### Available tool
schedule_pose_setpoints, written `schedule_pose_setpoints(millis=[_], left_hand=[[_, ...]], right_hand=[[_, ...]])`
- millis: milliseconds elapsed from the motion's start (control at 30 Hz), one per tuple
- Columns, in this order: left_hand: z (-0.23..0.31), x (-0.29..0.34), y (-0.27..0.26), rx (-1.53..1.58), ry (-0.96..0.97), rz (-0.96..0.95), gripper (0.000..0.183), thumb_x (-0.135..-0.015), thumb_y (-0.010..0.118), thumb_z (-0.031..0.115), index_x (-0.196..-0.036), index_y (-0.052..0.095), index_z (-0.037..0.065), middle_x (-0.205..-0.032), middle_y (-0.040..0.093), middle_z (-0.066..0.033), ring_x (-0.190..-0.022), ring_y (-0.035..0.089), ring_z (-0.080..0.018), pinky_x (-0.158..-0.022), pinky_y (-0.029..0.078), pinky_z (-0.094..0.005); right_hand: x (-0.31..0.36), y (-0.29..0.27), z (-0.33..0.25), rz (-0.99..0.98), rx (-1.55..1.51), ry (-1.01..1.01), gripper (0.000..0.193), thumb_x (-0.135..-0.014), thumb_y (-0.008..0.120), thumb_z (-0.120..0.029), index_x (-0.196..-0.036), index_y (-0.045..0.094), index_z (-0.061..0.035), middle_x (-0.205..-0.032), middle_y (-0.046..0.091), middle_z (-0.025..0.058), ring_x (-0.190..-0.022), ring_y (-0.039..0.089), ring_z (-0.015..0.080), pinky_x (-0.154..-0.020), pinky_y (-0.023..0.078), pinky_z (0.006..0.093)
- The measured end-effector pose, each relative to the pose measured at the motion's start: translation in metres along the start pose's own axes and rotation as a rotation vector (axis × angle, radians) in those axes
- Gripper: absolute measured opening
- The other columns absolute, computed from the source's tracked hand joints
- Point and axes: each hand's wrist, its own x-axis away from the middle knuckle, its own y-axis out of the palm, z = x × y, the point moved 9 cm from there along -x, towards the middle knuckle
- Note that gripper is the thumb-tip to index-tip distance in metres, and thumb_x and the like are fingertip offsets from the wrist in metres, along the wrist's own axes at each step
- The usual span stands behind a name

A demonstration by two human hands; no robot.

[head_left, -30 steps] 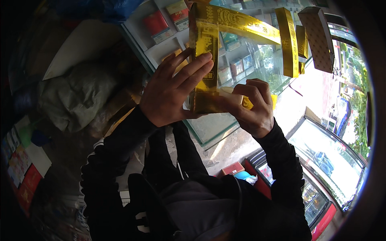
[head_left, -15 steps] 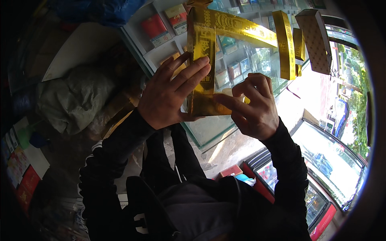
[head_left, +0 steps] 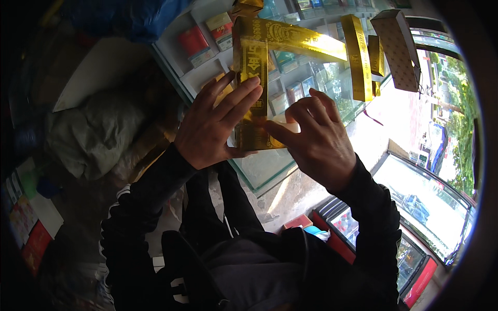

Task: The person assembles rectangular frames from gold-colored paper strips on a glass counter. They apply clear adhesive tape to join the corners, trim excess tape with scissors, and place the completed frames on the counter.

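A shiny gold cardboard frame, like an opened-out carton (head_left: 254, 59), lies on the glass display counter (head_left: 259, 173). One strip runs toward me, and another stretches away to the right. My left hand (head_left: 210, 122) rests over the strip nearest me, its fingers spread across the printed face and its thumb along the near corner. At the near end of the carton, my right hand (head_left: 321, 137) presses its thumb on the gold surface. The other right fingers are bent above the glass, and a small pale patch shows beside the thumb, too unclear to name.
Past the frame stand a gold upright box (head_left: 357, 57), a smaller gold piece (head_left: 377, 54) and a brown patterned box (head_left: 397, 49). Packets (head_left: 194, 44) sit in compartments under the glass. A grey-green plastic sheet (head_left: 96, 132) lies at left, a glass-topped case (head_left: 423, 197) at right.
The right hand has shifted slightly left along the near end, and its bent fingers have straightened a little. The left hand keeps its place on the strip. The whole view has shifted slightly.
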Motion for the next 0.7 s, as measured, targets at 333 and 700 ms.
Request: schedule_pose_setpoints(millis=[333, 700], left_hand=[[0.025, 0.03, -0.005, -0.283, 0.09, -0.181, 0.056, -0.096, 0.066, 0.037, -0.146, 0.055, 0.014, -0.155, 0.048, -0.0044, -0.146, 0.034, -0.0344, -0.117, 0.03, -0.0541], [0.054, 0.018, 0.007, -0.408, 0.065, -0.074, 0.056, -0.097, 0.066, 0.031, -0.148, 0.052, 0.015, -0.147, 0.044, -0.0098, -0.125, 0.044, -0.034, -0.103, 0.044, -0.0495]], right_hand=[[0.013, 0.011, 0.003, 0.034, -0.088, 0.033, 0.041, -0.087, 0.066, -0.011, -0.127, 0.069, -0.0208, -0.118, 0.058, 0.0108, -0.114, 0.057, 0.0278, -0.099, 0.05, 0.0405], [0.088, -0.015, 0.066, 0.421, -0.424, 0.279, 0.05, -0.089, 0.071, -0.011, -0.136, 0.055, -0.0079, -0.135, 0.056, 0.0155, -0.125, 0.058, 0.0313, -0.103, 0.053, 0.0413]])
